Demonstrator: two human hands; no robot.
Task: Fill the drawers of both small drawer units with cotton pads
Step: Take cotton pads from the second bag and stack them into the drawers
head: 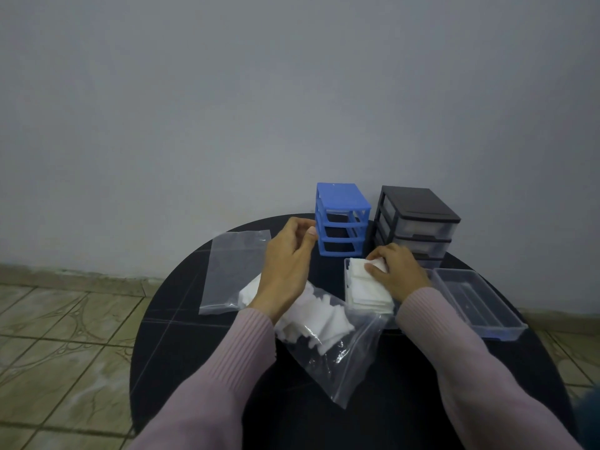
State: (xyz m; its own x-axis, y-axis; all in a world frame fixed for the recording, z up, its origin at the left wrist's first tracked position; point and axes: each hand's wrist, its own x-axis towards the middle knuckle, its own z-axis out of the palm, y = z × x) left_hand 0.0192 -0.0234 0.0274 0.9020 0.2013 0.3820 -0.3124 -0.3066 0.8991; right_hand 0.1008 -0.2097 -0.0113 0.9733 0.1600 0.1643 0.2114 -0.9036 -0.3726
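So in the head view, the left hand (287, 261) is held up over the round black table (181, 352), fingers loosely curled, thumb tip close to the fingertips; whether anything is pinched there can't be told. The right hand (397, 271) is laid on a stack of white cotton pads (363, 287), with the fingers curled over the far edge and the thumb pressed against the side, so the top pads are gripped. That stack is seated in a clear drawer (349, 274) pulled out and set on the table, just in front of the units. A second clear drawer (477, 303) is seen beside it on the right, nothing in it. More cotton pads are piled loose inside a clear zip bag (337, 358) lying under the left wrist, and a flat clear bag (233, 271) is spread out further left. At the back, the blue drawer unit (341, 219) is shown with open slots, drawers out, and the black drawer unit (415, 222) just beside it has frosted drawers in its upper slots. Both arms are covered in pink ribbed sleeves (454, 352).
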